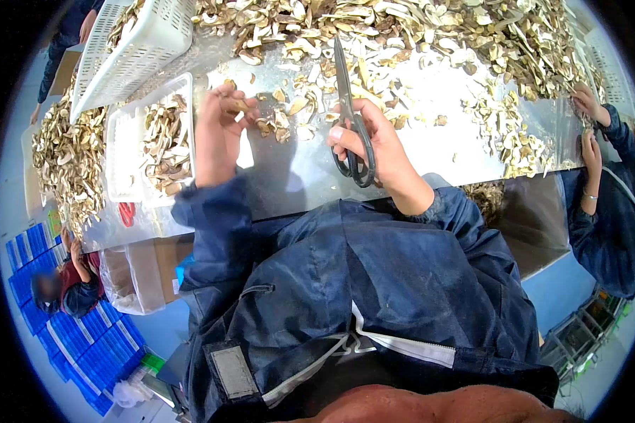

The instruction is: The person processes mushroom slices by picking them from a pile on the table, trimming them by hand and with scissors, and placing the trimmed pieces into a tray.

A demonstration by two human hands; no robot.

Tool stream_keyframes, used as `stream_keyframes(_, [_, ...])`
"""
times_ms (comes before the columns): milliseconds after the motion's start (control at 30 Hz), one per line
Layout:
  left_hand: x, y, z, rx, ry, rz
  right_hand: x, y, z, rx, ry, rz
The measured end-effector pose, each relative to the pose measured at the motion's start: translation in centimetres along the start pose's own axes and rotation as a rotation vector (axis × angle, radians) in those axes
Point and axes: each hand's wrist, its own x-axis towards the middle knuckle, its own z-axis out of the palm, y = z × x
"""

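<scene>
Black-handled scissors (343, 81) point away from me, blades up the view, with my right hand (374, 144) closed around their handles. My left hand (224, 127) is raised over the metal table (279, 190), fingers curled, with a small brownish slice (240, 107) between the fingertips. Just right of those fingers lie several loose dried mushroom slices (281, 128). A large heap of sliced dried mushrooms (409, 28) spreads along the far side. Beside my left hand, a clear plastic tray (190, 99) holds more slices (166, 144).
A white perforated basket (137, 60) stands tilted at the upper left, near another mushroom pile (67, 155). Red scissor handles (126, 213) lie near the left table edge. Co-workers' hands (591, 106) are at the far right. Another person (77, 278) is at lower left.
</scene>
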Motion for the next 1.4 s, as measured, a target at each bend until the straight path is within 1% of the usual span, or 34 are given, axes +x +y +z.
stream_keyframes(33, [1.9, 0.2, -0.8, 0.066, -0.028, 0.055, 0.0, 0.1, -0.1, -0.003, -0.001, -0.001])
stream_keyframes(67, [3.5, 0.4, -0.6, 0.24, 0.009, 0.103, 0.1, 0.2, -0.1, -0.007, -0.003, -0.003])
stream_keyframes(100, [5.2, 0.5, -0.2, 0.481, 0.063, 0.167, 0.1, 0.2, -0.2, -0.011, -0.004, -0.006])
stream_keyframes(167, [9.1, -0.8, -1.0, 1.125, 0.076, 0.645, -0.1, 0.0, -0.2, -0.01, -0.013, -0.011])
stream_keyframes(267, [8.9, -0.5, 0.6, 1.629, 0.056, 0.871, 0.0, 0.4, -0.6, -0.004, -0.037, -0.038])
stream_keyframes(367, [9.0, -0.5, 0.5, 1.686, 0.02, 0.772, 0.0, 0.5, -0.7, -0.002, -0.049, -0.049])
stream_keyframes(467, [7.0, 0.3, 0.4, 1.677, -0.044, 0.854, 0.0, 0.5, -0.8, -0.004, -0.053, -0.027])
stream_keyframes(567, [4.1, 1.3, 1.0, 1.325, -0.098, 0.388, 0.0, 0.5, -0.8, -0.001, -0.058, -0.027])
stream_keyframes(600, [3.3, 1.0, 0.7, 1.04, -0.1, 0.268, 0.1, 0.5, -0.8, 0.0, -0.061, -0.032])
stream_keyframes(667, [1.1, 0.5, 0.8, 0.57, -0.116, 0.049, 0.1, 0.6, -0.6, -0.013, -0.056, -0.032])
stream_keyframes(700, [0.1, 0.4, 0.7, 0.332, -0.119, -0.054, 0.0, 0.5, -0.5, -0.027, -0.047, -0.029])
stream_keyframes(767, [-0.8, -0.1, -0.3, 0.188, -0.241, -0.107, -0.2, 0.0, -0.2, -0.106, -0.047, -0.026])
stream_keyframes(833, [-2.1, -0.4, -0.1, 0.165, -0.223, -0.096, -0.5, -0.9, 0.2, -0.237, -0.064, -0.024])
stream_keyframes(933, [-3.6, -0.2, 0.7, 0.117, -0.193, -0.086, -1.4, -2.0, 0.9, -0.429, -0.08, -0.077])
stream_keyframes(1033, [-4.4, 0.0, 0.6, 0.091, -0.215, -0.076, -2.2, -3.5, 1.4, -0.684, -0.084, -0.119])
stream_keyframes(1067, [-4.7, 0.0, 0.8, 0.076, -0.219, -0.078, -2.5, -4.2, 1.5, -0.717, -0.126, -0.063])
stream_keyframes(1167, [-5.5, -0.4, 1.5, 0.083, -0.219, -0.068, -2.9, -3.9, 1.7, -0.751, -0.153, -0.059])
stream_keyframes(1267, [-6.2, -0.8, 2.1, 0.106, -0.228, -0.064, -2.8, -3.3, 1.9, -0.8, -0.141, -0.161])
stream_keyframes(1367, [-6.4, -1.3, 2.1, 0.109, -0.24, -0.051, -3.1, -3.5, 2.4, -0.766, -0.121, -0.141])
stream_keyframes(1400, [-6.4, -1.4, 1.9, 0.115, -0.238, -0.051, -3.2, -3.7, 2.6, -0.771, -0.132, -0.092])
